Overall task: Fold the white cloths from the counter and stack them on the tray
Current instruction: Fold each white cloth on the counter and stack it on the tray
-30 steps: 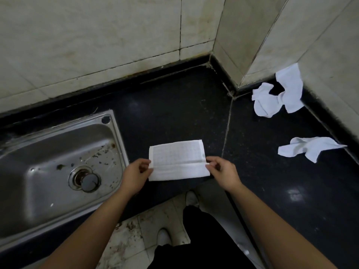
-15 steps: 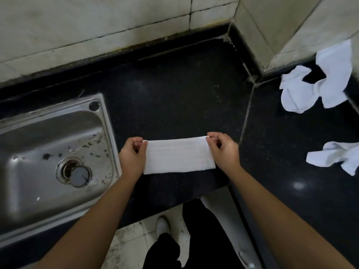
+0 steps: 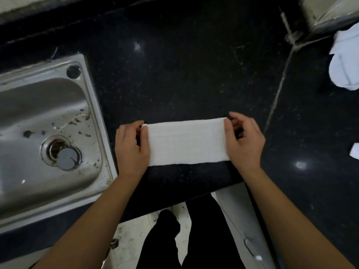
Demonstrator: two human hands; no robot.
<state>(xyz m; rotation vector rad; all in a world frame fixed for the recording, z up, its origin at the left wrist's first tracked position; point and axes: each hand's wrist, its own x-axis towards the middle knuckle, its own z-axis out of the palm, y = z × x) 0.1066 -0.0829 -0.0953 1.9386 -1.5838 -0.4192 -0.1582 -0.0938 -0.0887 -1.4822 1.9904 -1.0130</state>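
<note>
A white cloth (image 3: 186,141), folded into a long flat rectangle, lies on the black counter (image 3: 184,65) near its front edge. My left hand (image 3: 132,146) pinches the cloth's left end and my right hand (image 3: 244,140) pinches its right end. Two more white cloths lie crumpled at the right edge of the view: a large one (image 3: 345,61) by the wall corner and a small corner of another (image 3: 354,153) below it. No tray is in view.
A stainless steel sink (image 3: 46,133) with a plugged drain (image 3: 65,158) sits to the left of my hands. The tiled wall runs along the back. Below the counter edge I see floor tiles, dark trousers (image 3: 186,239) and a cabinet door handle (image 3: 251,249).
The cloth went from half open to folded into a narrow strip, with both hands now at its ends. My view tilted down and left, so the crumpled cloths slid to the right edge.
</note>
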